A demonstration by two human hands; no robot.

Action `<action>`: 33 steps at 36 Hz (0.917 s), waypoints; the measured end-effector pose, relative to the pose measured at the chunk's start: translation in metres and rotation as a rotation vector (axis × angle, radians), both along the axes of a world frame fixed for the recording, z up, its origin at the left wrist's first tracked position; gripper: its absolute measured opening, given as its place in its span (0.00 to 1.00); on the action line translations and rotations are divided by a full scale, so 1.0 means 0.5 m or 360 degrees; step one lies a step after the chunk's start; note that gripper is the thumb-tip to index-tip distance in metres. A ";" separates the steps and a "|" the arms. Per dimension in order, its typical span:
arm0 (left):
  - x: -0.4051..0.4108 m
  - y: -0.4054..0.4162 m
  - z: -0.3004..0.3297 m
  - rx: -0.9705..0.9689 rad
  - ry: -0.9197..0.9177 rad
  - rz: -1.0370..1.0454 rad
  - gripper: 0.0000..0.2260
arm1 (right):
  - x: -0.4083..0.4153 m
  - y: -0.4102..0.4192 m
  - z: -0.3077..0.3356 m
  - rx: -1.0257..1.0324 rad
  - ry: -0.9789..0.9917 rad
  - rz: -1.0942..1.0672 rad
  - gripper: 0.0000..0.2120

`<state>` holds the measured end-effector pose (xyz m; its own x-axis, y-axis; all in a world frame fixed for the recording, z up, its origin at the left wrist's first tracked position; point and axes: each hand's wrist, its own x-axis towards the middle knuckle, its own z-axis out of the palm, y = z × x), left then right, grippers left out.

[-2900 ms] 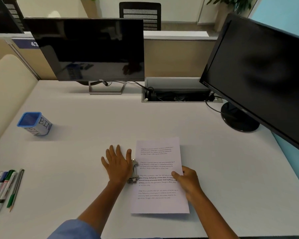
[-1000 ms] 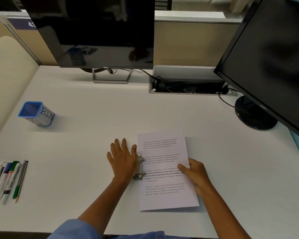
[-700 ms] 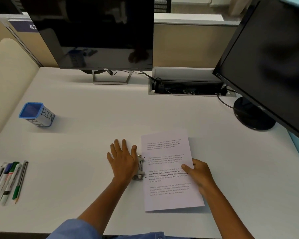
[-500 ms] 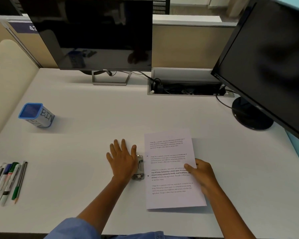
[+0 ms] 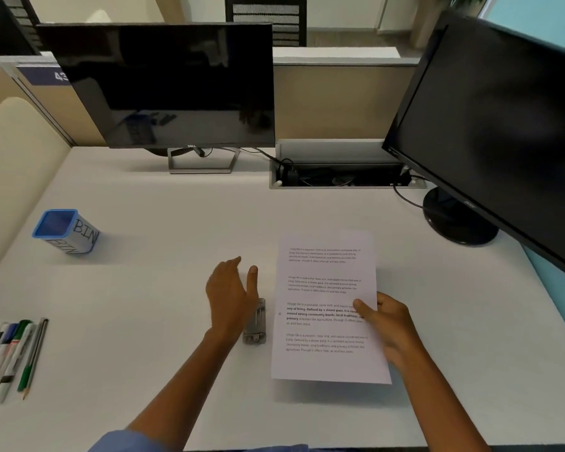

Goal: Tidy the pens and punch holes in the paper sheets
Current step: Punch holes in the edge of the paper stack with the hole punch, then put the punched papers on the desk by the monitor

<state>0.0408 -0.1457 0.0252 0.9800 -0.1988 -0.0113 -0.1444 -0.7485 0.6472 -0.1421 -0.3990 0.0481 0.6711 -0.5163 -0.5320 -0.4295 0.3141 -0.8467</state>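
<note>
White office bench (image 5: 177, 288): punching step looks done, left hand (image 5: 230, 296) open above the small metal hole punch (image 5: 255, 322), right hand (image 5: 387, 324) pinching the printed white paper sheet (image 5: 327, 308); pens next.

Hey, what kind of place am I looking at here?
Most likely an office cubicle: two dark monitors stand on a white desk against a partition panel, with a cable tray set into the desktop.

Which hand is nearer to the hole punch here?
Left. The left hand is right over the hole punch's left side, while the right hand pinches the paper sheet's right edge, across the sheet.
</note>
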 end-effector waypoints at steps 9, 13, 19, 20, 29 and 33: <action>-0.064 -0.065 0.093 -0.0886 0.0602 -0.0298 0.13 | -0.008 -0.038 0.064 0.0021 -0.0197 -0.0051 0.11; -0.078 -0.097 0.115 -0.0949 0.0655 -0.0337 0.10 | -0.024 -0.064 0.090 -0.0009 -0.0227 -0.0106 0.10; -0.099 -0.170 0.139 -0.1018 0.0737 -0.0370 0.08 | -0.071 -0.121 0.114 -0.0084 -0.0221 -0.0176 0.10; -0.104 -0.184 0.140 -0.1006 0.0753 -0.0384 0.07 | -0.082 -0.134 0.117 -0.0103 -0.0211 -0.0190 0.10; -0.190 -0.313 0.097 -0.0848 0.1039 -0.0617 0.07 | -0.202 -0.260 0.101 -0.0236 0.0055 -0.0279 0.10; -0.247 -0.388 0.060 -0.0806 0.1205 -0.0668 0.07 | -0.264 -0.322 0.069 -0.0333 0.0253 -0.0324 0.10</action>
